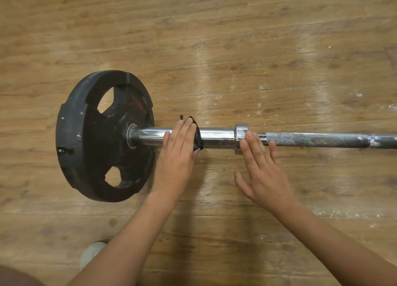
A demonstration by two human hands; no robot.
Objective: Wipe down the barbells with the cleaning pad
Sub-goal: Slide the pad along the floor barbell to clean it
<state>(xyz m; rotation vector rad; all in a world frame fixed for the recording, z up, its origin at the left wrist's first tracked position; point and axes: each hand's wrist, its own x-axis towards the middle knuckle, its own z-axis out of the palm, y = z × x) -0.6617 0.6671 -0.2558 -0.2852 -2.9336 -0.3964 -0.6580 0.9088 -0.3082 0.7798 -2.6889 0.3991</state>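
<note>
Scuffed wooden flooring (214, 38) carries one barbell (217, 136): smooth chrome sleeve (148, 135), ringed collar (240, 133), rough knurled shaft (318, 140), and one round black plate (96, 139) with cut-out grips. Between plate and collar, the left hand (176, 154) presses one dark crumpled cleaning pad (197, 138) onto the sleeve with straight, close fingers; just past the collar's other side, the right hand (262, 169) lies on the shaft, fingers straight and slightly spread.

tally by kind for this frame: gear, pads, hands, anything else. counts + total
Barbell: 1
Weight plate: 1
Cleaning pad: 1
Hands: 2, left hand and right hand
Shoe: 1
Total: 6
</note>
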